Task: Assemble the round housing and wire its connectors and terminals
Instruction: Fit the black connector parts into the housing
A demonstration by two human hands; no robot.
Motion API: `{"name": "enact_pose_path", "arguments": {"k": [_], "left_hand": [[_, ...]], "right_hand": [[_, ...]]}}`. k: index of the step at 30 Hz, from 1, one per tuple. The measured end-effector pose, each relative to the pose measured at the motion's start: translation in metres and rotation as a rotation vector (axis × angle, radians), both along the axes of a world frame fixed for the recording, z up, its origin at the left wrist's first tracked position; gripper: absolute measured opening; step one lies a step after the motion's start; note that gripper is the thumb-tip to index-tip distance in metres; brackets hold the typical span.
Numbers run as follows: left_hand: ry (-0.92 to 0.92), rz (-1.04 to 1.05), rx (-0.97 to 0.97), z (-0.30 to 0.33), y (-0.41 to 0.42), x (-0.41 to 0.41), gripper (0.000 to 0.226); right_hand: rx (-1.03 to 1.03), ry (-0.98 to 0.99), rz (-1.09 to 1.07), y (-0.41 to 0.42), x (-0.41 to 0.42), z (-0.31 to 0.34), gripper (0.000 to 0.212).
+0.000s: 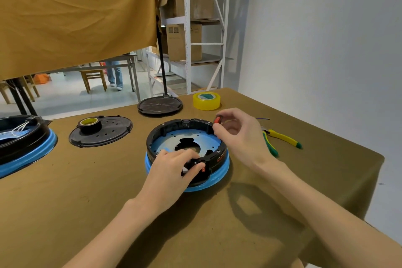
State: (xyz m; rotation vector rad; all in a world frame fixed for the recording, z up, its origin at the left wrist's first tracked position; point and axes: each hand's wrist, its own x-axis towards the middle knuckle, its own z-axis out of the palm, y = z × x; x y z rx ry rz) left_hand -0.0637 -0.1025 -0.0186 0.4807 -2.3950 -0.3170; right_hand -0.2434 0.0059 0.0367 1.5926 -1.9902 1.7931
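Here the fingertips of the right hand (pixel 239 135) pinch a small red switch (pixel 217 119), thumb and forefinger curled round it, just above the far right rim of the round housing (pixel 219 156). The left hand (pixel 174 165) rests on the near rim, its curled fingers gripping a black fitting with a red part (pixel 203 168) set into the wall of the housing. The housing, a black ring over a blue base, sits on the olive-covered table (pixel 108 191) between the two forearms. To its right lie yellow-and-green pliers (pixel 280 139), near thin loose wires (pixel 263 119). Behind it stands a yellow tape roll (pixel 206 100) beside a round black cover (pixel 159 105). Left of the housing a perforated black plate (pixel 111 131) carries a dark tape roll (pixel 90 124), and a second housing (pixel 24 146) shows at the left edge.
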Motion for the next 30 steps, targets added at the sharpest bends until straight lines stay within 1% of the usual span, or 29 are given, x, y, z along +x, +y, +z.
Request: {"name": "enact_pose_path", "arguments": {"k": [2, 3, 6, 7, 9, 10, 12, 14, 17, 19, 22, 25, 28, 30], "left_hand": [[-0.005, -0.041, 0.050, 0.002, -0.001, 0.002, 0.045], [0.012, -0.081, 0.104, 0.005, -0.003, 0.004, 0.042], [0.185, -0.166, 0.355, 0.018, -0.008, 0.009, 0.023], [0.206, -0.184, 0.434, 0.023, -0.008, 0.010, 0.022], [0.144, -0.233, 0.497, 0.031, -0.008, 0.010, 0.020], [0.091, -0.244, 0.489, 0.033, -0.007, 0.011, 0.019], [0.036, -0.251, 0.477, 0.035, -0.007, 0.011, 0.021], [0.027, -0.250, 0.474, 0.036, -0.009, 0.012, 0.022], [0.006, -0.227, 0.413, 0.032, -0.013, 0.013, 0.018], [0.005, -0.212, 0.374, 0.028, -0.013, 0.013, 0.015], [0.068, -0.196, 0.309, 0.022, -0.011, 0.010, 0.013], [0.074, -0.188, 0.266, 0.015, -0.007, 0.007, 0.011], [0.078, -0.171, 0.240, 0.013, -0.007, 0.006, 0.015], [0.001, -0.141, 0.181, 0.015, -0.014, 0.008, 0.022]], "right_hand": [[-0.008, -0.038, 0.095, 0.004, 0.010, -0.006, 0.024], [-0.009, -0.029, 0.131, 0.006, 0.013, -0.010, 0.026], [0.005, 0.116, 0.193, 0.013, 0.017, -0.024, 0.034], [0.014, 0.152, 0.211, 0.014, 0.019, -0.027, 0.038], [0.021, 0.175, 0.256, 0.016, 0.022, -0.031, 0.047], [0.020, 0.174, 0.271, 0.016, 0.024, -0.033, 0.051], [0.013, 0.169, 0.278, 0.016, 0.025, -0.035, 0.050], [-0.002, 0.190, 0.268, 0.017, 0.025, -0.038, 0.044], [-0.015, 0.242, 0.250, 0.017, 0.027, -0.044, 0.039], [-0.002, 0.258, 0.237, 0.018, 0.029, -0.047, 0.040], [0.019, 0.268, 0.210, 0.020, 0.029, -0.048, 0.042], [0.027, 0.266, 0.175, 0.021, 0.031, -0.045, 0.039], [0.037, 0.258, 0.131, 0.020, 0.034, -0.044, 0.039], [0.045, 0.209, 0.090, 0.020, 0.037, -0.046, 0.043]]}}
